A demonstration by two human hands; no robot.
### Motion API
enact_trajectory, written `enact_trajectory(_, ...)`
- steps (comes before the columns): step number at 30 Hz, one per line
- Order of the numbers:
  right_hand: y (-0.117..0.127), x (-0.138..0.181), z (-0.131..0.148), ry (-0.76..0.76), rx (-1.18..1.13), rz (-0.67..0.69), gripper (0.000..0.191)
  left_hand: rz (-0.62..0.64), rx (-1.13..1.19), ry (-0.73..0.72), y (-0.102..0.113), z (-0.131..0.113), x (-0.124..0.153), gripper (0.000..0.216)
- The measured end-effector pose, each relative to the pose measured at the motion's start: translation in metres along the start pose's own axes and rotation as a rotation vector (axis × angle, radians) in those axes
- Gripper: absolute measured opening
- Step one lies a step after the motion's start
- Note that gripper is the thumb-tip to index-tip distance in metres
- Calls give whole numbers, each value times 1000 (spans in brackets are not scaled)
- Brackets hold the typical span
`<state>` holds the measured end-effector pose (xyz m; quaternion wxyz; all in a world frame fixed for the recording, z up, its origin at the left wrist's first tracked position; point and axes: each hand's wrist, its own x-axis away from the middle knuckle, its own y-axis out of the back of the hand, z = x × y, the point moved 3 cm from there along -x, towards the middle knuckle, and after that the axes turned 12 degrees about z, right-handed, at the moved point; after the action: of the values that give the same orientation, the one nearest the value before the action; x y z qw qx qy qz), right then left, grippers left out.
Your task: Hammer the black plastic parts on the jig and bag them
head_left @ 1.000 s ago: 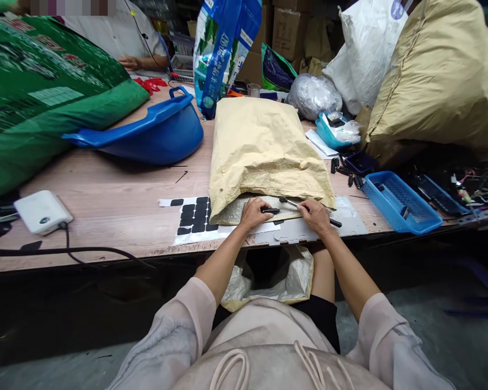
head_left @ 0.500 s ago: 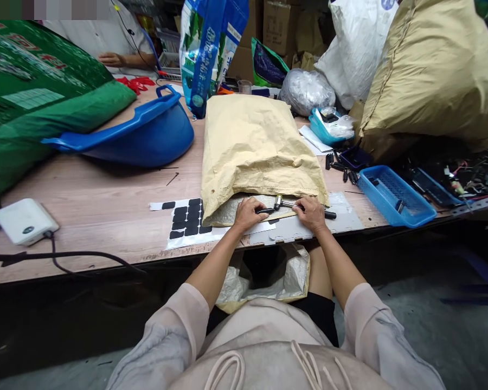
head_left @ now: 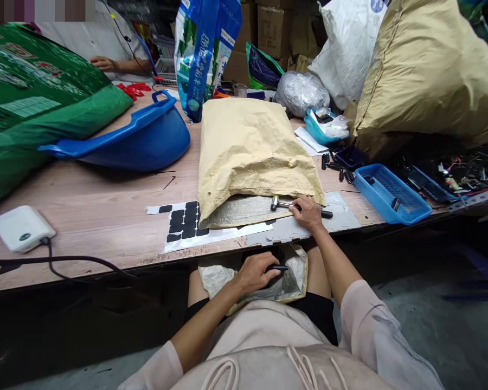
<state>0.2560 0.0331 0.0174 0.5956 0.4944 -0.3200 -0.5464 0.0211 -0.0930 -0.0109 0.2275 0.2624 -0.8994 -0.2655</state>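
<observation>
My left hand (head_left: 257, 272) is closed on a small black stick-like piece (head_left: 278, 267), over the open mouth of a sack (head_left: 296, 276) on my lap. At the table edge my right hand (head_left: 308, 211) is closed around the handle of a small hammer (head_left: 282, 204). Its head lies at the mouth of a large yellow woven bag (head_left: 252, 141) on the table. Beneath that bag's front edge are a sheet of black rounded stickers (head_left: 183, 222) and a grey flat board (head_left: 344, 211).
A blue basin (head_left: 146, 141) and a white box with a cable (head_left: 23, 228) stand to the left. On the right are a blue basket (head_left: 390, 195), small black pieces (head_left: 341, 173) and a full tan sack (head_left: 431, 76). Across the table another person's hand (head_left: 104, 63) shows.
My left hand has moved from the bag's mouth at the table edge down over the sack on my lap, carrying the black piece. My right hand stays on the hammer.
</observation>
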Motion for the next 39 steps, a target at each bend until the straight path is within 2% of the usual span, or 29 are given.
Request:
enact_trajectory(3, -1, 0, -1, -8, 3, -7, 6, 67, -52, 175, -28, 19, -2, 21)
enact_trajectory(6, -1, 0, -1, -6, 1, -11, 5, 115, -86, 319, -41, 39, -7, 23)
enact_trajectory(10, -1, 0, -1, 8, -12, -30, 6, 177, -102, 469, -45, 51, -7, 37)
enact_trajectory(13, -1, 0, -1, 16, -18, -41, 6, 171, -112, 426, -36, 38, -2, 43)
enact_trajectory(15, -2, 0, -1, 19, -17, -46, 5, 149, -87, 328, -20, 22, 0, 38)
enact_trajectory(17, -3, 0, -2, 21, -14, -51, 6, 96, -37, 235, 4, 7, -1, 30)
enact_trajectory(20, -4, 0, -3, 39, -13, -67, 6, -93, 13, 178, 54, -2, -8, 27)
enact_trajectory(23, -4, 0, -4, 75, -3, -87, 8, -310, -8, 279, 104, 9, -19, 26)
enact_trajectory(26, -4, 1, -4, 93, 34, -111, 10, -411, -86, 465, 140, 26, -30, 28)
enact_trajectory(30, -5, 2, -5, 81, 82, -158, 14, -402, -164, 546, 164, 34, -45, 38)
enact_trajectory(36, -5, 3, -15, -15, 90, -312, 20, -377, -232, 538, 179, 24, -65, 43)
enact_trajectory(39, -5, 2, -18, -27, 61, -356, 23, -409, -251, 470, 186, 22, -74, 39)
